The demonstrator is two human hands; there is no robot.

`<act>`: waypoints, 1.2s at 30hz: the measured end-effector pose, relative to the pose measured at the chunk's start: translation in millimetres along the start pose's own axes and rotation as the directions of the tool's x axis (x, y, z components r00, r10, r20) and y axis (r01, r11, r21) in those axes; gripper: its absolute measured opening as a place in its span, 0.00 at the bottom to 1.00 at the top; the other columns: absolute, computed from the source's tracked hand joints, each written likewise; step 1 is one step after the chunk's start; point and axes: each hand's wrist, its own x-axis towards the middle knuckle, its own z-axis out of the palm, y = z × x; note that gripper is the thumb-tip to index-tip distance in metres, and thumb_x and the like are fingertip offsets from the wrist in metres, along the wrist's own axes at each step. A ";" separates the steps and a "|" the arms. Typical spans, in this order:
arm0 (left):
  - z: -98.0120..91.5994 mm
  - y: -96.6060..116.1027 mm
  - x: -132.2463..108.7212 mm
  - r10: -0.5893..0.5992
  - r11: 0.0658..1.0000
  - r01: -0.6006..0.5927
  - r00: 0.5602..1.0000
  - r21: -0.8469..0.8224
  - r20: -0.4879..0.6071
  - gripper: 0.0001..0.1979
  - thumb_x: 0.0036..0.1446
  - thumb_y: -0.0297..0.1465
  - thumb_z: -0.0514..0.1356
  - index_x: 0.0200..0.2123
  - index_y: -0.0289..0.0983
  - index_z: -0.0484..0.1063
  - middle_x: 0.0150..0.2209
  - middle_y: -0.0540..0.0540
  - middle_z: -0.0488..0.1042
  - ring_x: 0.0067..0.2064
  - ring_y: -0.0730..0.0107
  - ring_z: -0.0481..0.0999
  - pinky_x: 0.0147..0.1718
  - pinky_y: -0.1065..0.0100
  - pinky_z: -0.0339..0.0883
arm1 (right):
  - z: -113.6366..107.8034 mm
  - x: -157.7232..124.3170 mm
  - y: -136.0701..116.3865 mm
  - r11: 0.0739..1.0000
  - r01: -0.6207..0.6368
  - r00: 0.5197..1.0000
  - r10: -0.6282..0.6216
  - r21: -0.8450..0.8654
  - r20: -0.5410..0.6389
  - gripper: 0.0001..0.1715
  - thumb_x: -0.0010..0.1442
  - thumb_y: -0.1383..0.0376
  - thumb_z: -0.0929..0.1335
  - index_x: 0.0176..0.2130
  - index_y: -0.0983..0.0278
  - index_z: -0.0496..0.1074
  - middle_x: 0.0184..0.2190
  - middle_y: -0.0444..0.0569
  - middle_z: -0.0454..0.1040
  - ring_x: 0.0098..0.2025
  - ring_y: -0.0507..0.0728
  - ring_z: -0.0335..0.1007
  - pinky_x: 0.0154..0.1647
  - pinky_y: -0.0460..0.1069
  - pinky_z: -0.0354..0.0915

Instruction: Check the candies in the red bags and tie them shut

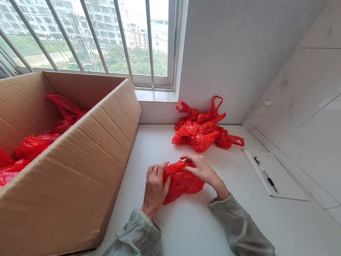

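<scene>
A crumpled red plastic bag lies on the white counter between my two hands. My left hand grips its left side with fingers curled over the top edge. My right hand pinches the bag's upper right edge. Behind them, near the wall, sits a loose pile of red plastic bags. A large open cardboard box stands at my left and holds more red bags.
White paper sheets with a black pen on them lie at the right on the counter. A barred window is behind the box. Tiled wall rises at the right.
</scene>
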 end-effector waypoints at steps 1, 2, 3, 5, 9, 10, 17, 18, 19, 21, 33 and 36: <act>-2.0 -1.6 0.4 -0.024 1.000 0.024 1.000 -0.006 0.017 0.14 0.61 0.26 0.54 0.48 0.40 0.73 0.40 0.43 0.76 0.46 0.55 0.71 0.47 0.55 0.68 | 1.0 1.1 1.5 1.000 -0.014 1.000 0.014 0.002 -0.010 0.12 0.57 0.66 0.67 0.41 0.62 0.77 0.41 0.50 0.81 0.44 0.59 0.76 0.51 0.54 0.67; -4.6 -3.4 1.3 -0.055 0.998 0.056 0.998 -0.030 0.020 0.12 0.61 0.27 0.54 0.45 0.40 0.75 0.38 0.44 0.76 0.45 0.55 0.72 0.46 0.56 0.67 | 0.4 1.8 3.7 1.000 -0.029 0.999 0.029 0.010 -0.036 0.10 0.57 0.66 0.66 0.37 0.62 0.77 0.38 0.49 0.81 0.42 0.59 0.76 0.48 0.53 0.67; -7.5 -5.3 2.5 -0.101 0.992 0.101 0.995 -0.072 0.003 0.11 0.62 0.28 0.54 0.42 0.40 0.76 0.37 0.44 0.76 0.44 0.57 0.72 0.45 0.57 0.66 | -1.7 2.3 6.3 0.999 -0.042 0.995 0.045 0.031 -0.088 0.09 0.57 0.66 0.66 0.35 0.62 0.76 0.36 0.48 0.81 0.41 0.59 0.76 0.46 0.52 0.67; -12.7 -9.6 5.3 -0.250 0.948 0.230 0.966 -0.219 -0.068 0.10 0.63 0.32 0.55 0.38 0.39 0.77 0.36 0.45 0.76 0.40 0.61 0.73 0.42 0.62 0.66 | -8.3 2.9 11.8 0.990 -0.056 0.968 0.086 0.130 -0.236 0.08 0.57 0.62 0.67 0.36 0.63 0.75 0.35 0.47 0.80 0.39 0.58 0.74 0.43 0.50 0.66; -19.4 -17.0 9.7 -0.576 0.672 0.376 0.807 -0.638 -0.132 0.13 0.60 0.40 0.58 0.33 0.38 0.75 0.29 0.50 0.73 0.31 0.69 0.69 0.31 0.71 0.61 | -23.6 1.6 15.6 0.870 0.040 0.900 0.182 0.491 -0.395 0.16 0.56 0.55 0.71 0.39 0.63 0.74 0.34 0.45 0.78 0.35 0.54 0.71 0.37 0.47 0.65; -20.8 -17.3 11.0 -0.613 0.601 0.351 0.779 -0.718 -0.132 0.13 0.59 0.41 0.59 0.32 0.38 0.74 0.28 0.51 0.72 0.31 0.71 0.68 0.29 0.72 0.60 | -27.1 0.4 13.7 0.828 0.070 0.896 0.193 0.556 -0.400 0.17 0.55 0.54 0.72 0.40 0.63 0.74 0.35 0.45 0.78 0.35 0.54 0.70 0.37 0.47 0.65; -34.2 7.0 34.7 -0.694 0.354 0.143 0.703 -0.924 -0.157 0.13 0.48 0.40 0.66 0.32 0.37 0.76 0.31 0.51 0.73 0.34 0.74 0.68 0.34 0.75 0.63 | -49.3 -12.2 -8.9 0.772 0.144 0.862 0.209 0.619 -0.462 0.16 0.54 0.59 0.72 0.42 0.62 0.73 0.38 0.46 0.79 0.38 0.54 0.73 0.38 0.48 0.66; -36.5 11.6 39.3 -0.702 0.327 0.130 0.697 -0.936 -0.148 0.13 0.46 0.39 0.66 0.32 0.37 0.75 0.31 0.51 0.73 0.33 0.74 0.68 0.33 0.75 0.62 | -52.1 -13.6 -9.5 0.787 0.141 0.853 0.211 0.600 -0.478 0.16 0.53 0.60 0.72 0.42 0.62 0.73 0.38 0.46 0.79 0.38 0.54 0.73 0.38 0.47 0.66; -38.7 15.5 43.3 -0.704 0.310 0.120 0.696 -0.943 -0.143 0.12 0.45 0.38 0.66 0.30 0.37 0.74 0.30 0.51 0.72 0.32 0.74 0.67 0.32 0.75 0.62 | -54.8 -14.9 -9.3 0.805 0.140 0.844 0.208 0.576 -0.495 0.16 0.52 0.62 0.72 0.43 0.62 0.72 0.38 0.46 0.78 0.38 0.54 0.73 0.37 0.47 0.66; -42.3 20.3 48.6 -0.678 0.329 0.099 0.717 -0.939 -0.162 0.10 0.44 0.37 0.65 0.28 0.37 0.71 0.27 0.53 0.67 0.29 0.75 0.63 0.28 0.74 0.58 | -59.5 -17.5 -7.0 0.848 0.121 0.833 0.196 0.515 -0.518 0.16 0.51 0.65 0.70 0.42 0.62 0.71 0.36 0.46 0.78 0.37 0.54 0.72 0.36 0.47 0.66; -69.0 17.9 47.8 -0.152 0.921 0.147 0.988 -0.361 0.016 0.13 0.59 0.40 0.62 0.27 0.39 0.68 0.25 0.54 0.66 0.28 0.72 0.63 0.29 0.69 0.56 | -57.8 -34.0 -43.0 0.941 0.129 0.829 -0.276 -0.314 -0.486 0.25 0.60 0.64 0.70 0.57 0.59 0.67 0.55 0.53 0.71 0.56 0.61 0.68 0.55 0.57 0.66; -81.5 22.4 50.9 0.036 0.954 0.031 0.976 -0.299 0.216 0.16 0.64 0.39 0.57 0.26 0.38 0.69 0.25 0.52 0.68 0.29 0.72 0.64 0.29 0.70 0.56 | -45.4 -34.0 -59.6 0.894 0.228 0.740 -0.417 -0.386 -0.528 0.11 0.65 0.65 0.66 0.49 0.59 0.72 0.47 0.51 0.76 0.53 0.59 0.71 0.53 0.55 0.67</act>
